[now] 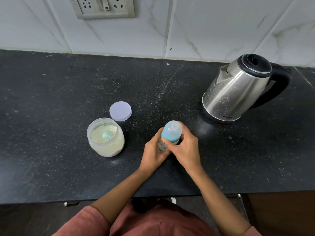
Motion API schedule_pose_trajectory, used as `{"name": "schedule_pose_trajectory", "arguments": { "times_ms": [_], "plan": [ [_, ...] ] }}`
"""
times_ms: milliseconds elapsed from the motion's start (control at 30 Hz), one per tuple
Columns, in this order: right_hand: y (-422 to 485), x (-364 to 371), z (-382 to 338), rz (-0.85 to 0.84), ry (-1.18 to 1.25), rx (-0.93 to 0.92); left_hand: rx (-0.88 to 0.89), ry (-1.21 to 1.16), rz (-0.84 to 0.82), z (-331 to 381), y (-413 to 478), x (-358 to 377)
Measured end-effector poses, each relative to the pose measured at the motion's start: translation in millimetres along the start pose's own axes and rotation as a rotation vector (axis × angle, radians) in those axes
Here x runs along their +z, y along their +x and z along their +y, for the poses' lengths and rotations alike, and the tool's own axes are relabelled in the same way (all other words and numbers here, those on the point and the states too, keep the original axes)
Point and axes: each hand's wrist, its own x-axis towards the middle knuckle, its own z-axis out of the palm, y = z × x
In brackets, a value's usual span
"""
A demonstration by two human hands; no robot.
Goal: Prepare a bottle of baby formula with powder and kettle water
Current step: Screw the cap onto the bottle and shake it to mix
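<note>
A baby bottle (170,133) with a clear cap over a blue collar stands upright on the black counter (59,99). My left hand (154,153) grips its lower body. My right hand (185,147) curls round the blue collar from the right. To the left stands an open clear jar (106,147) of pale formula powder with a light blue scoop (107,134) lying in it. Its round white lid (120,111) lies flat just behind the jar. A steel kettle (238,89) with black lid and handle stands at the right rear, spout facing left.
A marble-tiled wall with a socket panel (102,6) rises behind the counter. The counter's front edge runs just before my body.
</note>
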Motion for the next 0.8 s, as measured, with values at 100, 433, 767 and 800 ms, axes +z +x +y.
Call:
{"name": "schedule_pose_trajectory", "arguments": {
  "times_ms": [100, 433, 767, 800],
  "plan": [
    [-2.9, 4.6, -0.5, 0.046, -0.011, 0.003, 0.002, 0.001, 0.011, 1.8, -1.4, 0.8],
    [-5.1, 6.8, -4.5, 0.076, -0.023, 0.020, -0.019, 0.015, 0.034, -1.0, -1.0, 1.2],
    [-1.5, 2.0, 12.4, -0.123, 0.069, 0.152, -0.007, 0.025, -0.081, -3.6, 5.1, -8.9],
    [-1.5, 3.7, 15.2, -0.118, 0.069, 0.166, -0.008, 0.054, -0.105, -6.5, 4.7, -10.9]
  ]
}}
